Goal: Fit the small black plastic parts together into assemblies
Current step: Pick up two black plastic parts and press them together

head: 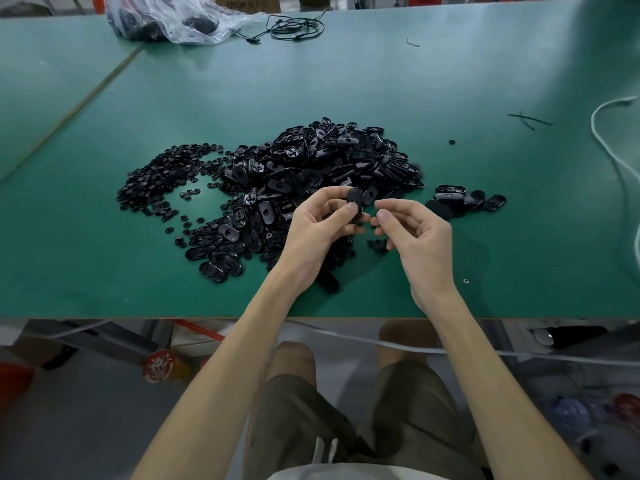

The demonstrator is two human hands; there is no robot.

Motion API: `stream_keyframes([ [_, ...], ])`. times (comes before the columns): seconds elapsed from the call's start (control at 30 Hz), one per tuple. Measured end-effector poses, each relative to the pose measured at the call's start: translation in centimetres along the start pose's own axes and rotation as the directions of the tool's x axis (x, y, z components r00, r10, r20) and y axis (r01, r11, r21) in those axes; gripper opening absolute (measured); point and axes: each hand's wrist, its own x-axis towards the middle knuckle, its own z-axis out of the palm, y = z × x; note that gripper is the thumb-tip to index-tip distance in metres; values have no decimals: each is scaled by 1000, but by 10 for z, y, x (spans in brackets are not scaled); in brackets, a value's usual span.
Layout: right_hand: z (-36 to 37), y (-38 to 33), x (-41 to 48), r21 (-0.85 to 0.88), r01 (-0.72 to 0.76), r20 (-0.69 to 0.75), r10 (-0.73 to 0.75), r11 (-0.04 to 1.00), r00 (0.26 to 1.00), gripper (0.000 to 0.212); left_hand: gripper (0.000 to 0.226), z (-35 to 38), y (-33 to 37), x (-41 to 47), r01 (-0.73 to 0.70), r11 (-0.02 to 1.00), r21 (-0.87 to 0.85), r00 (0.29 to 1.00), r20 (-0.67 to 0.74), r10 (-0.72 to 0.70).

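Pinching oval black part [354,201] in left hand [320,221] fingers, above pile of black parts [311,168] lying on green surface [450,81]. Holding right hand [414,230] just beside it, fingers curled, thumb nearing forefinger; grasping anything or not, cannot tell.

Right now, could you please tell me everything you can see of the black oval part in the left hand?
The black oval part is small, smooth and matt, plastic by its look, with rounded ends. It stands roughly upright above the green table, in front of the pile of similar parts. The left hand pinches it, thumb across its lower face, fingers behind. The right hand is close beside it but apart.
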Motion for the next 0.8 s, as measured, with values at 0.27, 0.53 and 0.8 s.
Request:
stream_keyframes([
  [0.27,1,-3,-1,-23,19,38,-18,1000,999,24,26,0,0,0,-11,999,33,1000,0,11],
  [0.53,0,1,2,-15,2,-28,-2,1000,1000,21,14,1,-3,0,0,999,33,1000,-31,1],
  [0.8,2,-1,0,-66,53,11,-52,996,999,19,9,2,-6,1,-20,995,98,997,-73,27],
])
